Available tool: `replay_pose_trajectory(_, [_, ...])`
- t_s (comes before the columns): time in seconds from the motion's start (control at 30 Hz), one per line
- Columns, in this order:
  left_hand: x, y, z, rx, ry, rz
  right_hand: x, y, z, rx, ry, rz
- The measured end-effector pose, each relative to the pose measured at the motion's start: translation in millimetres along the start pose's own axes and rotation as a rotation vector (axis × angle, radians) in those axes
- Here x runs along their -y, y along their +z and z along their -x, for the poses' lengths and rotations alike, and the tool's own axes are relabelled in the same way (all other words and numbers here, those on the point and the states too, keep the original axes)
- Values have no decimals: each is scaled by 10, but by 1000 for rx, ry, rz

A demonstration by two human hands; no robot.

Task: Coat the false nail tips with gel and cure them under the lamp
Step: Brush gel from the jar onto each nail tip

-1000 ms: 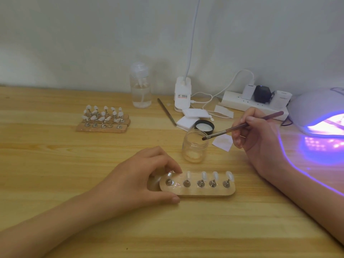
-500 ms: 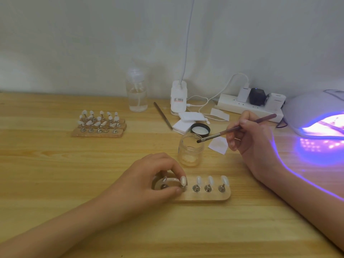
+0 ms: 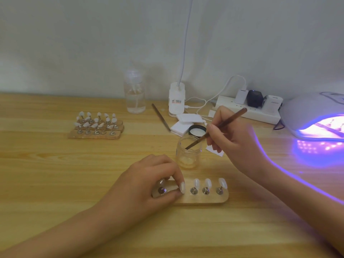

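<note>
Hands are both busy: the left hand [image 3: 149,183] curls over the left end of the wooden holder [image 3: 204,199], thumb and forefinger pinched there, hiding two of the five nail tips [image 3: 207,183] that showed a second ago, so three stand in view. The right hand [image 3: 232,138] grips the brush [image 3: 223,123], whose tip, above the rim a second ago, now dips into the open jar [image 3: 189,151] just behind the holder. Off to the right the lamp [image 3: 307,112] glows violet on the tabletop [image 3: 46,174].
</note>
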State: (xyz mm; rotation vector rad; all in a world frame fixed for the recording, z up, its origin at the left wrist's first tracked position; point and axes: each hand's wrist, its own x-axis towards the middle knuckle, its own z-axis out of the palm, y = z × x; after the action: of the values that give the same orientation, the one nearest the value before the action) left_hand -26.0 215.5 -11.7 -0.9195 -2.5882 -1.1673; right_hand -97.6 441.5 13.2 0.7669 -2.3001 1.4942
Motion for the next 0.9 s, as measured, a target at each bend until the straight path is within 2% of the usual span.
replay_pose_trajectory(0.13, [-14, -5, 6, -20, 19, -13, -16, 38, 8, 15, 21, 6])
replay_pose_trajectory(0.2, [-23, -5, 11, -42, 44, -96, -29, 47, 11, 17, 28, 4])
replay_pose_trajectory(0.33, [-57, -11, 29, -96, 89, -199, -43, 31, 8, -55, 51, -115])
replay_pose_trajectory(0.43, [-123, -56, 32, -159, 67, -41, -81, -10, 16, -159, 84, -265])
replay_pose_trajectory(0.6, [-86, -258, -132, -256, -102, 351, -178, -60, 53, -259, 238, -514])
replay_pose_trajectory(0.77, [63, -249, -353, -289, -250, 395, -183, -48, 68, -270, 367, -681])
replay_pose_trajectory(0.9, [186, -177, -524, -320, -289, 440, -157, -46, 91, -261, 406, -741])
